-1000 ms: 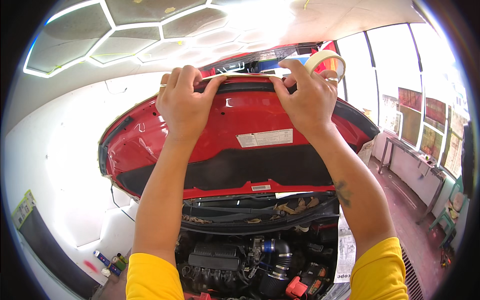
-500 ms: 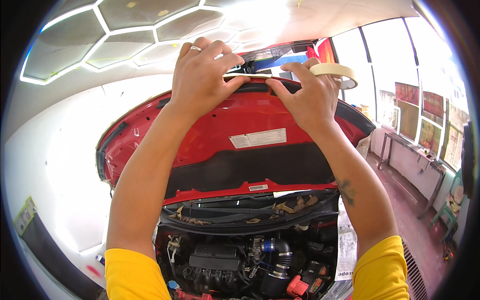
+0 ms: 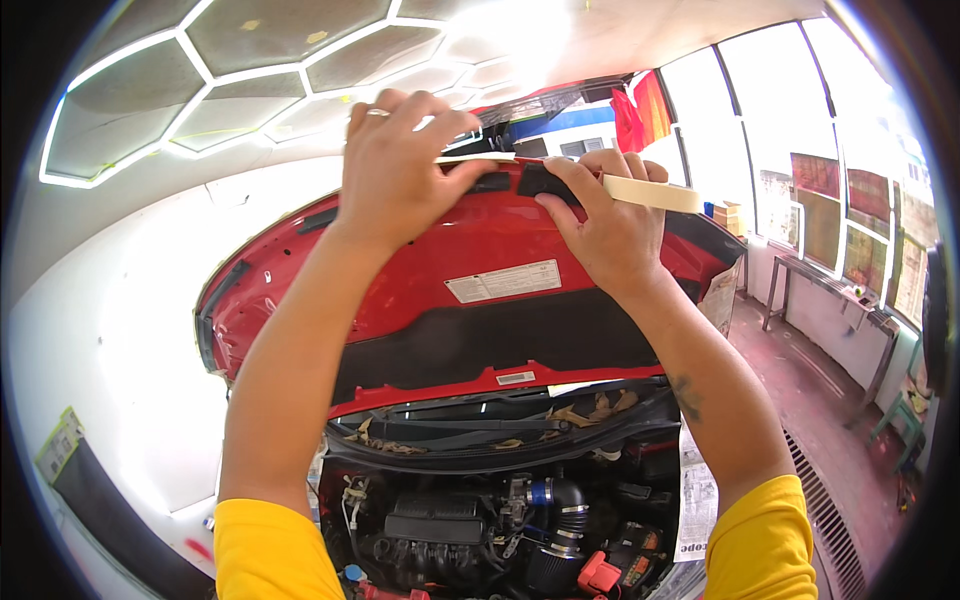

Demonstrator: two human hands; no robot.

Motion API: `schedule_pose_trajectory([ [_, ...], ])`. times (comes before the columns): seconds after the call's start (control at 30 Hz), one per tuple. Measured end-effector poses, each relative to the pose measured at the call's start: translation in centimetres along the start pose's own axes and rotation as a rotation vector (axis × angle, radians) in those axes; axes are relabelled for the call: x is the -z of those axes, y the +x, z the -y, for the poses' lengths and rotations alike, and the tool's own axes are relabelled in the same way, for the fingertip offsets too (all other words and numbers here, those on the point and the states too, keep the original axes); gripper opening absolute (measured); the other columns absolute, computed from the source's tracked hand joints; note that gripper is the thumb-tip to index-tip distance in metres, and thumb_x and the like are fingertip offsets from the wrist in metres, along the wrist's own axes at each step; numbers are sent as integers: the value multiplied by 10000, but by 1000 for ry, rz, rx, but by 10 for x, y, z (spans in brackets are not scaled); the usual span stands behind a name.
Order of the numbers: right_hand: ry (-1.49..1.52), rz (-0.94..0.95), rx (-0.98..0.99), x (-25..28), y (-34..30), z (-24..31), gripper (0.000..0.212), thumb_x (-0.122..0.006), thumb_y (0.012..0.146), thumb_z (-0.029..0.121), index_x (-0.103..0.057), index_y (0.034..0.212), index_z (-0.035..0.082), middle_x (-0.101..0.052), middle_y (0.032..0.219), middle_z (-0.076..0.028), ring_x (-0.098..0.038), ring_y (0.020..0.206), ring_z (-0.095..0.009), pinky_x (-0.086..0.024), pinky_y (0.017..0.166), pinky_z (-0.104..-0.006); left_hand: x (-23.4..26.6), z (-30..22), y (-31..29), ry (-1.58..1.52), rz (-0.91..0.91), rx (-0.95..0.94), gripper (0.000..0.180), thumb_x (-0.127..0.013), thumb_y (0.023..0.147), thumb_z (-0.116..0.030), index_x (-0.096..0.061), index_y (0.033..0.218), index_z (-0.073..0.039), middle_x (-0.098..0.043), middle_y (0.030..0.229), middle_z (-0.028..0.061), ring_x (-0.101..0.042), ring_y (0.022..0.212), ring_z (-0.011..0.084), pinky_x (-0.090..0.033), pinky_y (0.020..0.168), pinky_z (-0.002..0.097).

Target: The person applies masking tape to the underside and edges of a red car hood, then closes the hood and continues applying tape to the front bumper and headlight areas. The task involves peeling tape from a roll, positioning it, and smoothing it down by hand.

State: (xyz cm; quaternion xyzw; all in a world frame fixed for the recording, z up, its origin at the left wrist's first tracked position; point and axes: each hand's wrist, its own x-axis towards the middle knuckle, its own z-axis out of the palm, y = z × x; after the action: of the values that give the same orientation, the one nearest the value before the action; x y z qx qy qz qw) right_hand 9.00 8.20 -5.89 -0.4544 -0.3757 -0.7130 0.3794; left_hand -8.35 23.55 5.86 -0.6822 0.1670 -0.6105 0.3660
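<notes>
A red car hood is raised in front of me, its underside facing me. At its upper edge my left hand is closed, the thumb under a pale strip of masking tape and the fingers curled above it. The strip's right end stops short of my other hand. My right hand is closed around a cream roll of masking tape, seen nearly edge-on. Its thumb and index finger lie against the hood edge, beside a black rubber-like piece. The hood's outer face is hidden.
Below the hood lies the engine bay, with a black engine cover, a red battery terminal cover and dry leaves. Newspaper covers the right fender. A narrow bench and a green chair stand along the right side.
My right hand has moved down slightly, and the tape roll has turned from showing its ring to nearly edge-on. The tape strip now ends in a visible edge between my hands.
</notes>
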Motion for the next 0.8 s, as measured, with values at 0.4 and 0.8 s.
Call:
schedule_pose_trajectory([
  [0.4, 48, 1, 84, 0, 4, -2, 307, -872, 799, 175, -828, 1093, 253, -558, 939, 40, -583, 889, -188, -405, 829, -427, 49, 48, -28, 57, 142, -22, 405, -942, 791, -253, -785, 1154, -165, -738, 1098, -5, -654, 1067, 235, -466, 998, 411],
  [0.8, 94, 186, 49, 16, 20, 17, 352, -814, 905, 250, -734, 1243, 196, -649, 944, -33, -654, 870, -270, -482, 800, -461, 31, 21, -37, 120, -9, -101, 125, -892, 807, -146, -819, 897, -193, -719, 921, -67, -629, 990, 205, -468, 871, 414],
])
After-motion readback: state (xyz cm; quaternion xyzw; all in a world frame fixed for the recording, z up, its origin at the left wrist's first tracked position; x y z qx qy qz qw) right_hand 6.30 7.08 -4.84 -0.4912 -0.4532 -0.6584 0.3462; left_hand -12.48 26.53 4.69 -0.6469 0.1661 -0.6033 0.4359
